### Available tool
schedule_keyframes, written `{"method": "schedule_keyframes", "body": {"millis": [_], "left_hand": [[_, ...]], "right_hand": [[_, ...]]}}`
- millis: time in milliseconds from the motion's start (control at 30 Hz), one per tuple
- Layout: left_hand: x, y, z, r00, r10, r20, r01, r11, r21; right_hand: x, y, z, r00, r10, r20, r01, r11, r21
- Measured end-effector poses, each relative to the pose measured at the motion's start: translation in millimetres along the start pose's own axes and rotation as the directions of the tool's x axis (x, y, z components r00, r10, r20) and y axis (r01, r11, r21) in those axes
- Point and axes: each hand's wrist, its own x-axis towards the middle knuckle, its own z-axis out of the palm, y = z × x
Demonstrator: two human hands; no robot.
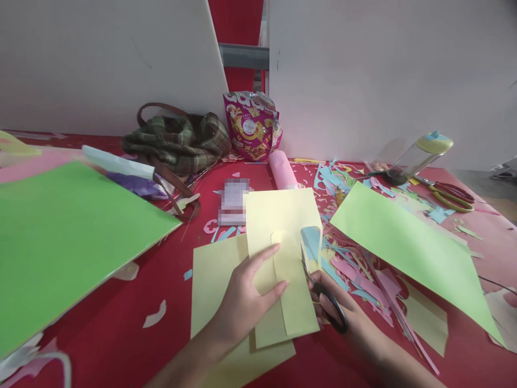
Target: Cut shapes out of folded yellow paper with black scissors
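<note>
My left hand (244, 296) grips a folded sheet of pale yellow paper (278, 210), thumb and forefinger on top and the other fingers hidden. In my right hand (343, 304) is a pair of scissors (333, 310) with black handles. Their blades are at the paper's right side, where a curved cut runs round an opening and leaves a thin strip at the edge. A rounded flap lies folded over the sheet's middle. Beneath it, a second pale yellow sheet (214, 285) rests on the red table (157, 345).
Green sheets lie at left (81, 242) and right (412, 248). Paper scraps (359, 275) litter the right side. Farther back are a plaid bag (177, 140), a purple snack bag (250, 126), a pink roll (283, 170), a clear bottle (418, 156) and other scissors (452, 196).
</note>
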Motion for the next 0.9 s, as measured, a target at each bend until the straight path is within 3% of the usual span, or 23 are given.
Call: {"method": "schedule_keyframes", "body": {"millis": [900], "left_hand": [[0.2, -2.1, 2.0, 0.999, 0.016, -0.03, -0.015, 0.999, 0.029]], "right_hand": [[1.9, -3.6, 1.9, 0.999, 0.003, -0.043, -0.005, 0.999, -0.044]]}}
